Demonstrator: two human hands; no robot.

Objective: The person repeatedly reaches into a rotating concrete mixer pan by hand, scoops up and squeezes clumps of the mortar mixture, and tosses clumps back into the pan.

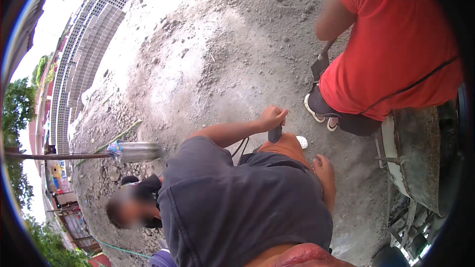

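Observation:
My left hand point(273, 119) is closed in front of my body, above the orange fabric over my legs. A dark grey object point(275, 134) hangs from its grip; its kind is not clear. To the right and lower, my right hand point(324, 168) hangs beside my leg, fingers loosely bent and slightly apart, with nothing visible in it. A thin black cord point(241, 149) loops near my left forearm. One white clog point(302, 142) shows on my foot.
A co-worker in a red shirt point(391, 44) bends at the right, beside a dark flat-bladed tool point(320, 66) and a worn metal trough point(415, 158). Another person in black point(148, 195) is at lower left. A metal cylinder point(140, 152) stands nearby; stacked hollow blocks point(94, 44) line the gravelly ground.

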